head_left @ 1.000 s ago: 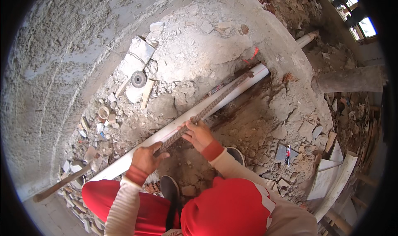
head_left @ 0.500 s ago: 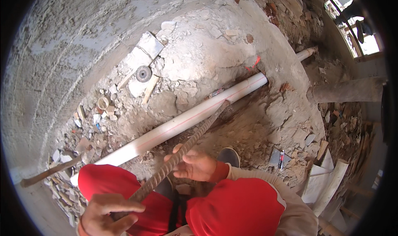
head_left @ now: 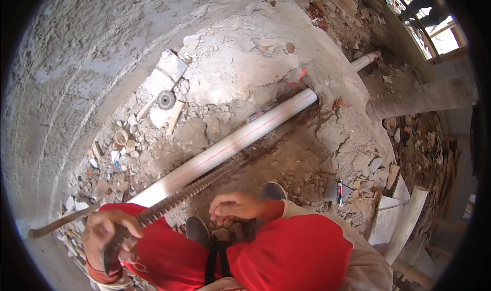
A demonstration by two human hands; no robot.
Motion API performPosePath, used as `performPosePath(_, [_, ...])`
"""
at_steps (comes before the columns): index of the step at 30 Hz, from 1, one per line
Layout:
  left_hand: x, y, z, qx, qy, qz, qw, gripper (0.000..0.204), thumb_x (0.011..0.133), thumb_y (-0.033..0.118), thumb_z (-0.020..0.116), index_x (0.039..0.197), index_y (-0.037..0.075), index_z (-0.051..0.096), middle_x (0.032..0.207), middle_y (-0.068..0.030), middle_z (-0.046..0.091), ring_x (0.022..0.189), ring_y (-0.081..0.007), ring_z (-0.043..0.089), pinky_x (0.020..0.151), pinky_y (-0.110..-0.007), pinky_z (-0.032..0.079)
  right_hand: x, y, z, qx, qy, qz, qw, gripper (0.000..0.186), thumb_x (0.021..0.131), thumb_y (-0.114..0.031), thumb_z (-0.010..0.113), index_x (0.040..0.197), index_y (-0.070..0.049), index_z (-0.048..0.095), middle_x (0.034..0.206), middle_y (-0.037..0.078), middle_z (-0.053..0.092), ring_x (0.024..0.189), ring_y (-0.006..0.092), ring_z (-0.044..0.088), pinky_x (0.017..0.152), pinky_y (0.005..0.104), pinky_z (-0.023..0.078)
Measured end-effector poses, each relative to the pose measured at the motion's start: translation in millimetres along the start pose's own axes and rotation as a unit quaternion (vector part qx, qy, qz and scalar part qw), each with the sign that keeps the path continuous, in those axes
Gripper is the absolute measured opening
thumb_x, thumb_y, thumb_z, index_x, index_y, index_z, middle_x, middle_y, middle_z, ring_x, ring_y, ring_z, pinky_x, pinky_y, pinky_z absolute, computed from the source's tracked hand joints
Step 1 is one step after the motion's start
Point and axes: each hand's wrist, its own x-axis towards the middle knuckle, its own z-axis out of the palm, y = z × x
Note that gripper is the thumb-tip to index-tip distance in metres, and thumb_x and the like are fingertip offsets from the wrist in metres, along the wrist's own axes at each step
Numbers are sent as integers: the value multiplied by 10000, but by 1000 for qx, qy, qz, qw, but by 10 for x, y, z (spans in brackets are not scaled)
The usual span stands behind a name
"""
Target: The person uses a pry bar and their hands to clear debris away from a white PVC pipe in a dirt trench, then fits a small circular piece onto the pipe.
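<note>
Our left hand (head_left: 106,232) curls around a ribbed rod (head_left: 171,203) at near left. Our right hand (head_left: 238,207), half-open, is empty.

Left hand (head_left: 98,234) gripping, right hand (head_left: 239,207) free
The left curls round, slightly blurred; the right bends loosely, pointing left.
</note>
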Motion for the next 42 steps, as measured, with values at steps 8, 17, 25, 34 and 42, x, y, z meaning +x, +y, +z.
performPosePath(8, [524,-277,74,-175,-32,188,966,790,983,682,250,1073,-69,479,535,-51,452,321,-150,437,327,-288,461,-572,-41,-339,-44,209,-48,976,258,930,-129,674,1149,-10,607,1057,100,669,900,148,655,810,289,540])
performPosePath(17, [644,-426,217,-78,68,230,968,1276,542,1038,332,1030,-117,568,526,-15,485,463,-130,509,447,-238,421,-1127,-106,-445,-157,382,-110,904,291,843,-65,751,1101,-17,626,992,69,661,938,130,626,857,297,520])
performPosePath(25, [525,-530,51,-25,18,269,963,1231,560,1016,406,1040,-105,576,533,2,483,488,-114,510,499,-233,445,-1363,-200,-366,-22,512,-108,852,154,929,-42,634,1079,-13,628,993,94,667,900,177,669,814,319,587])
performPosePath(34, [322,-392,170,53,1,298,953,535,821,482,592,991,-18,677,608,-10,566,533,-83,533,525,-226,402,-1764,-2108,715,-417,407,-171,795,252,929,-118,632,1153,-6,601,985,106,675,901,165,668,795,316,557])
performPosePath(42, [239,-408,286,170,-99,423,884,602,588,511,807,961,43,743,649,-64,629,566,-214,627,559,-304,488,-853,-2046,1713,-770,114,-179,602,460,881,-247,652,1260,-16,530,1065,206,641,967,380,645,849,449,514])
